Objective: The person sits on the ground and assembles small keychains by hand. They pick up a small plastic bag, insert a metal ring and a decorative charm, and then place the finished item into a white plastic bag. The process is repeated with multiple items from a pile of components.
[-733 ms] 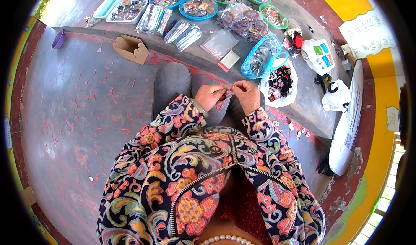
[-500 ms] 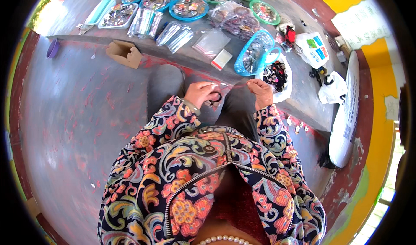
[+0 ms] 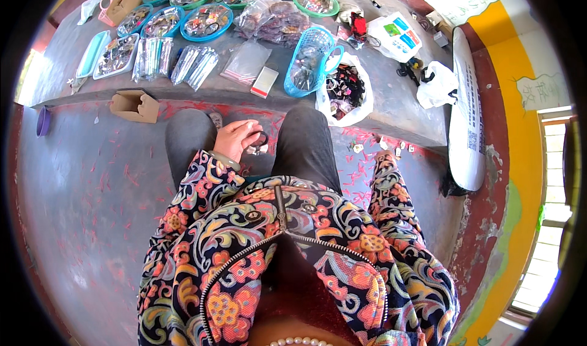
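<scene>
My left hand [image 3: 235, 139] is above my lap, between the knees, its fingers closed on a small clear plastic bag with a dark loop [image 3: 262, 139] in it, perhaps a hair tie. The bag hangs by the fingertips, and its exact contents are too small to make out. Low on the right, past my right knee, is my right hand [image 3: 385, 156]. Only a bit of it shows beyond the flowered sleeve, and its fingers are hidden. Nearest to it, several small pale pieces [image 3: 383, 143] lie on the floor among red scraps.
A raised concrete ledge [image 3: 244, 96] carries a blue basket [image 3: 301, 66], a white bag of dark small items [image 3: 367, 104], clear bags [image 3: 247, 58], a small white box [image 3: 264, 81] and round trays of goods [image 3: 206, 22]. A cardboard box [image 3: 134, 106] and purple bowl [image 3: 43, 121] stand left.
My hands have moved apart: the right went down to the right, away from the left. The thin reddish strip stretched between them is gone from view. The view has shifted right.
</scene>
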The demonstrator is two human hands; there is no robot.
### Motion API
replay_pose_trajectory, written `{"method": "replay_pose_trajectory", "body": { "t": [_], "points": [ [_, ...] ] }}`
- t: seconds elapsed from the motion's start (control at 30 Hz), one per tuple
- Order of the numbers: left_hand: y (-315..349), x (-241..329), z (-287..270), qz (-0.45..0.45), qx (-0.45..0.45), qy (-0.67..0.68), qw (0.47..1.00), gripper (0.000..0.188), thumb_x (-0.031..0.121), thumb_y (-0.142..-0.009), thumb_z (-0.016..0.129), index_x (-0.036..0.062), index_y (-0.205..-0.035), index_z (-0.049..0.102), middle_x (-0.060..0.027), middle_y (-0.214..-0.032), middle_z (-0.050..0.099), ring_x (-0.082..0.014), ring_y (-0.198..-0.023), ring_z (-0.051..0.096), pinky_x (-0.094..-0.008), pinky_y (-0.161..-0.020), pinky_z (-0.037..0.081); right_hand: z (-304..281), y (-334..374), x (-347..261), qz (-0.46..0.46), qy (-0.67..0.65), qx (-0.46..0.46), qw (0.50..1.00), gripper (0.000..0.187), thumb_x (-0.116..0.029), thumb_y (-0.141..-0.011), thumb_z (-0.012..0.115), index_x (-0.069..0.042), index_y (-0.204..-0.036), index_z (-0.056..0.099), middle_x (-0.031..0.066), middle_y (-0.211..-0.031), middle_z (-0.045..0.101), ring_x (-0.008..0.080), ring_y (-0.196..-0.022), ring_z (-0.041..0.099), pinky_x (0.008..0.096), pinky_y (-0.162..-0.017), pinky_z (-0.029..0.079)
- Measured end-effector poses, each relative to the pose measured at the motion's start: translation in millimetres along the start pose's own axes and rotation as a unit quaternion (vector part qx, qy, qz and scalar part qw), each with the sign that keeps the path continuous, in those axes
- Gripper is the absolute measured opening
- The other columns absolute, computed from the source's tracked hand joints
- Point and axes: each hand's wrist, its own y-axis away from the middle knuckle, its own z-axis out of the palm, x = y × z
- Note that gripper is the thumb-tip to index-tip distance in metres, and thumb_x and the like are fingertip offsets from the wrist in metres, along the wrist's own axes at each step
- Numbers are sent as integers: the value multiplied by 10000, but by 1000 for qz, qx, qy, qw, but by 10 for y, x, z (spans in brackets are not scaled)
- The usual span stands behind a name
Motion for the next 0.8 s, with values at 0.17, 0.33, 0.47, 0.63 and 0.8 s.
{"method": "replay_pose_trajectory", "body": {
  "t": [0.17,0.33,0.47,0.63,0.8],
  "points": [
    [-130,-40,123,-8,-53,12,998,200,87,-858,472,-61,-979,534,-129,-954,568,-192,-899,569,-262,-755,487,1224,-482,862,-72,12,-63,995,268,-191,-764,541,-153,-1027,576,40,-983,593,187,-947,553,363,-760,449],
    [-14,19,-17,-4,-14,-7,1000,198,90,-856,479,-55,-979,536,-126,-951,570,-191,-898,570,-258,-754,485,861,-538,579,57,-880,-122,455,171,-68,-757,548,-36,-924,573,72,-971,582,172,-919,551,351,-751,454],
    [7,5,-10,-5,-9,4,1000,200,96,-855,483,-50,-981,536,-123,-947,574,-188,-893,571,-256,-748,485,642,-250,569,-44,-726,-263,634,166,-75,-749,556,-20,-906,570,83,-955,584,189,-906,554,327,-737,458],
    [-10,18,13,2,-42,22,999,200,104,-856,486,-46,-978,541,-121,-946,575,-185,-906,566,-257,-757,478,271,31,472,-160,-743,-260,595,167,-84,-739,567,0,-884,567,96,-935,586,209,-889,559,298,-720,463],
    [-29,3,1,-7,-24,33,999,186,84,-850,495,-61,-956,545,-124,-930,570,-186,-866,574,-253,-723,499,-251,204,202,-293,-841,-88,446,99,27,-693,514,4,-770,572,152,-944,570,275,-911,536,402,-808,428]
  ]
}}
